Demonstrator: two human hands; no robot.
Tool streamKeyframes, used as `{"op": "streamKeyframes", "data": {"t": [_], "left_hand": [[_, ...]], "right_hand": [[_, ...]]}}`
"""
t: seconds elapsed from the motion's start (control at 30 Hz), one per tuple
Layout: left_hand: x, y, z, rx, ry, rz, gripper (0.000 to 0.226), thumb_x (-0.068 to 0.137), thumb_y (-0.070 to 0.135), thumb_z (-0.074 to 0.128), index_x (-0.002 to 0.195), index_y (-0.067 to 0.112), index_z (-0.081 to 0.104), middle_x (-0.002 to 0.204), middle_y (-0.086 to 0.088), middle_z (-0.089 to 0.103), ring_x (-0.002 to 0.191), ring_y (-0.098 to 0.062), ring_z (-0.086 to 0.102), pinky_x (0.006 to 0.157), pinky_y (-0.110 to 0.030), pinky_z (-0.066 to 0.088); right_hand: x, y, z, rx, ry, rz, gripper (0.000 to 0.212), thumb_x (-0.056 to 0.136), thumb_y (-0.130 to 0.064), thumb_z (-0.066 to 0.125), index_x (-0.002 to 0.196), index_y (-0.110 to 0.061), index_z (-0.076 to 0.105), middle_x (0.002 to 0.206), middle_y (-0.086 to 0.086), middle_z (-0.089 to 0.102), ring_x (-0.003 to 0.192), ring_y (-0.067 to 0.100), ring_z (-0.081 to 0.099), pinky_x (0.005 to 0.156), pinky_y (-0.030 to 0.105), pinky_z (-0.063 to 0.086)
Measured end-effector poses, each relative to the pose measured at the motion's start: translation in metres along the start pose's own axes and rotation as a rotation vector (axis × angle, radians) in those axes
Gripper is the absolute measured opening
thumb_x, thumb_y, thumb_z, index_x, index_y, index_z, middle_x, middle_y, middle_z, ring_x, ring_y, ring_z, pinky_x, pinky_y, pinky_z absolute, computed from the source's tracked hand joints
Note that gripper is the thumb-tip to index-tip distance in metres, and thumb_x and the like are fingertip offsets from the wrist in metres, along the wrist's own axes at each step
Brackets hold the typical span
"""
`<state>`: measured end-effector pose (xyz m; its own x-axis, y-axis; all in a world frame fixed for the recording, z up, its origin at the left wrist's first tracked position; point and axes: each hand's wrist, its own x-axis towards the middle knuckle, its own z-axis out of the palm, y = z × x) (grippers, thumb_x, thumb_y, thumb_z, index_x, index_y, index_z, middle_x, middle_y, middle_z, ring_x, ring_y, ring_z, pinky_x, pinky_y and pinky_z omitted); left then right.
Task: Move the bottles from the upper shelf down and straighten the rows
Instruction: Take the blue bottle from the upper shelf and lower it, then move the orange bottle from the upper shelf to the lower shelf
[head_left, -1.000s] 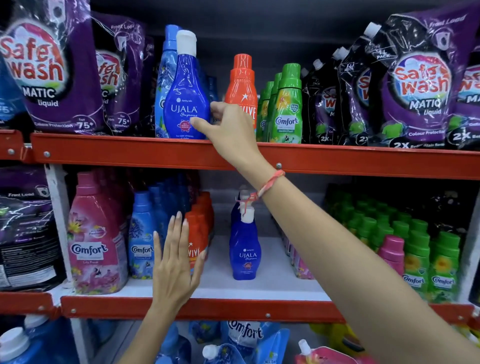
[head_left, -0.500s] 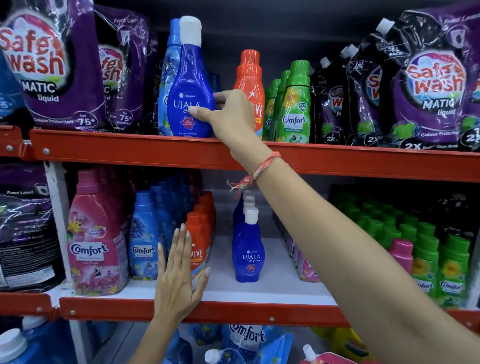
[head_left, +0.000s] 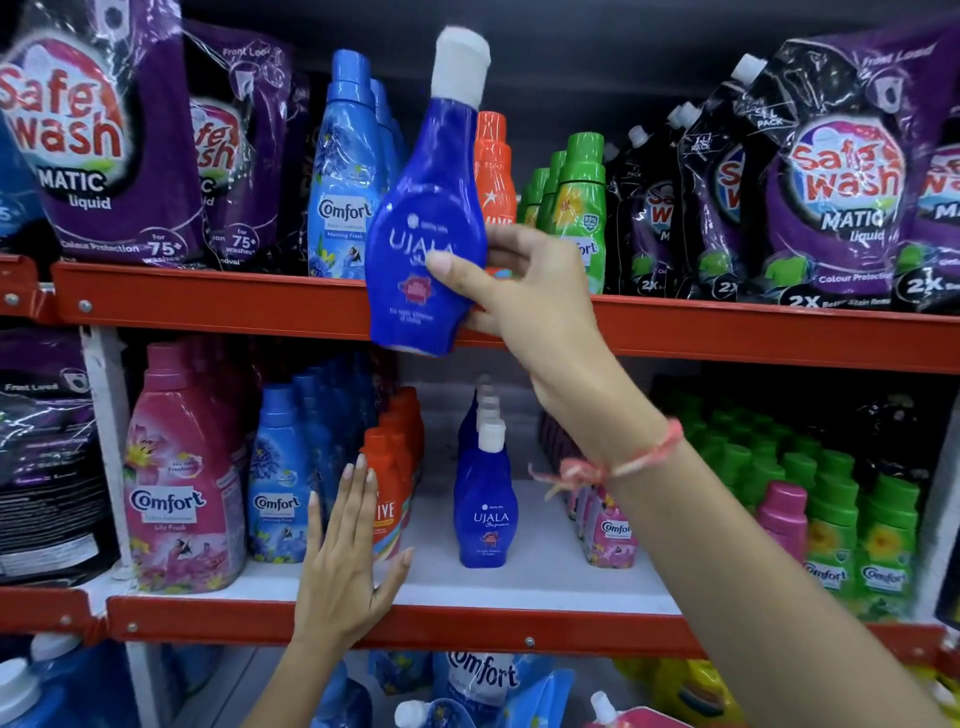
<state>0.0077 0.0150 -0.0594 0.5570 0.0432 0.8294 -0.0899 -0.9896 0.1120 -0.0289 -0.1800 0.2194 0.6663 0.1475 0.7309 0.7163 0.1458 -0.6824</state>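
Observation:
My right hand grips a dark blue Ujala bottle with a white cap, held tilted in the air in front of the upper shelf's red edge. On the upper shelf stand a light blue Comfort bottle, an orange bottle and green Comfort bottles. On the lower shelf a row of blue Ujala bottles runs back from the front. My left hand is flat and empty, its fingers spread against the orange Vive bottles.
Purple Safewash pouches flank the upper bottles on both sides. The lower shelf also holds a pink Comfort bottle, blue Comfort bottles, small pink ones and green ones. More pouches lie below.
My right hand has closed on the Ujala bottle, lifted it off the upper shelf and pulled it forward, tilted. My left hand stays by the Vive bottles.

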Motion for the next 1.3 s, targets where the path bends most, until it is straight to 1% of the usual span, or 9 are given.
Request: {"op": "streamKeyframes", "data": {"t": [0.07,0.2,0.3,0.47,0.53,0.7,0.9,1.1,1.3], "left_hand": [[-0.002,-0.001,0.001,0.007,-0.014,-0.018,0.084,0.099,0.062,0.022,0.157,0.002,0.015,0.169,-0.012,0.012,0.156,-0.023,0.011,0.127,-0.05,0.004],[-0.005,0.002,-0.001,-0.007,-0.056,-0.078,0.086,0.097,0.064,0.02,0.158,0.003,0.01,0.169,-0.011,0.008,0.156,-0.023,0.009,0.128,-0.046,-0.001],[-0.008,0.002,-0.002,0.006,-0.085,-0.085,0.09,0.096,0.068,0.019,0.158,0.003,0.009,0.17,-0.01,0.005,0.156,-0.022,0.006,0.127,-0.045,-0.003],[-0.011,-0.001,0.001,0.065,-0.124,-0.069,0.096,0.093,0.073,0.02,0.157,0.002,0.01,0.169,-0.011,0.006,0.156,-0.023,0.007,0.127,-0.047,-0.003],[-0.012,-0.002,0.001,0.091,-0.142,-0.052,0.099,0.091,0.075,0.021,0.157,0.001,0.012,0.169,-0.012,0.008,0.156,-0.024,0.009,0.127,-0.048,-0.002],[-0.016,-0.003,0.0,0.123,-0.166,-0.054,0.106,0.087,0.08,0.022,0.156,-0.002,0.015,0.168,-0.014,0.013,0.155,-0.025,0.01,0.127,-0.048,-0.002],[-0.016,-0.002,-0.001,0.122,-0.176,-0.066,0.107,0.087,0.08,0.022,0.156,-0.001,0.016,0.168,-0.014,0.013,0.156,-0.023,0.009,0.127,-0.048,-0.001],[-0.017,-0.001,-0.001,0.111,-0.193,-0.067,0.11,0.085,0.082,0.023,0.156,-0.001,0.015,0.168,-0.013,0.012,0.155,-0.025,0.011,0.127,-0.047,-0.001],[-0.018,-0.001,-0.005,0.102,-0.212,-0.042,0.116,0.081,0.086,0.027,0.156,-0.001,0.012,0.169,-0.013,0.01,0.156,-0.024,0.008,0.127,-0.05,0.0]], "right_hand": [[-0.019,0.014,-0.012,-0.034,-0.038,0.038,0.044,0.068,-0.024,0.085,0.106,-0.012,0.067,0.102,0.005,0.074,0.091,0.025,0.074,0.079,0.052,0.061],[-0.057,0.038,-0.026,-0.114,-0.05,0.099,0.039,0.068,-0.024,0.086,0.103,-0.02,0.068,0.095,-0.007,0.075,0.081,0.006,0.072,0.077,0.039,0.063],[-0.077,0.065,-0.035,-0.203,-0.057,0.166,0.038,0.07,-0.027,0.085,0.103,-0.023,0.065,0.098,-0.008,0.075,0.084,0.006,0.071,0.077,0.037,0.062],[-0.095,0.118,-0.046,-0.288,-0.084,0.26,0.041,0.074,-0.021,0.082,0.11,-0.017,0.063,0.096,-0.013,0.069,0.077,-0.007,0.064,0.063,0.007,0.05],[-0.1,0.141,-0.051,-0.314,-0.09,0.29,0.042,0.074,-0.02,0.082,0.111,-0.015,0.062,0.095,-0.013,0.068,0.082,-0.008,0.062,0.064,0.002,0.047],[-0.112,0.188,-0.061,-0.291,-0.047,0.409,0.045,0.073,-0.017,0.083,0.112,-0.011,0.062,0.098,-0.004,0.069,0.086,0.002,0.064,0.068,0.007,0.051],[-0.125,0.205,-0.071,-0.282,-0.056,0.478,0.042,0.074,-0.016,0.082,0.107,-0.021,0.057,0.096,-0.018,0.063,0.094,0.007,0.063,0.081,0.021,0.054],[-0.135,0.211,-0.075,-0.26,-0.036,0.531,0.049,0.076,-0.015,0.08,0.119,-0.012,0.057,0.114,0.002,0.066,0.109,0.021,0.063,0.092,0.038,0.057],[-0.135,0.213,-0.081,-0.295,-0.059,0.54,0.053,0.075,-0.018,0.081,0.121,-0.013,0.057,0.114,0.0,0.066,0.113,0.021,0.063,0.088,0.03,0.058]]}}
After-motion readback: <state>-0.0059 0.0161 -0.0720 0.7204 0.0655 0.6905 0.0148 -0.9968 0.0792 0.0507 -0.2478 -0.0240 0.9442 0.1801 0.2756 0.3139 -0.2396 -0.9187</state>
